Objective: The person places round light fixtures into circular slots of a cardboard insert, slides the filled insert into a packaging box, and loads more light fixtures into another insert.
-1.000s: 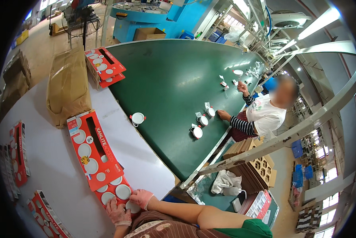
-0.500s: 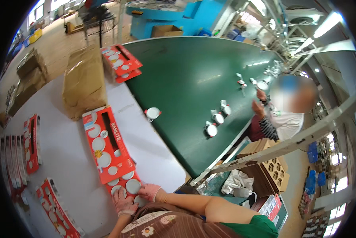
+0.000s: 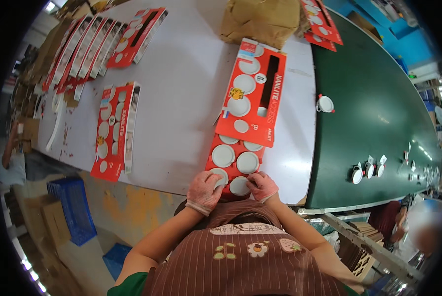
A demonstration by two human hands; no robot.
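My left hand [image 3: 204, 192], in a pinkish glove, has its fingers closed on the rim of a round white downlight [image 3: 220, 178]. This light sits in the near row of a red tray [image 3: 235, 170]. On the other side my right hand [image 3: 264, 187], gloved alike, pinches the edge of a second round white downlight [image 3: 239, 186]. Further white lights fill the rows beyond my fingers. A flat red printed carton [image 3: 253, 98] with a dark slot overlaps the far part of the tray.
A brown wrapped parcel [image 3: 260, 22] stands beyond the carton. To the left are an upright red carton [image 3: 115, 130] and a row of several more [image 3: 90, 47]. Single lights [image 3: 325, 103] lie on the green belt [image 3: 359, 89]; a co-worker [image 3: 418, 229] sits at its right.
My view has swung leftward, so the belt and co-worker now lie farther right. My left hand, earlier spread over the lights, now grips one rim; my right stays by the tray's near end.
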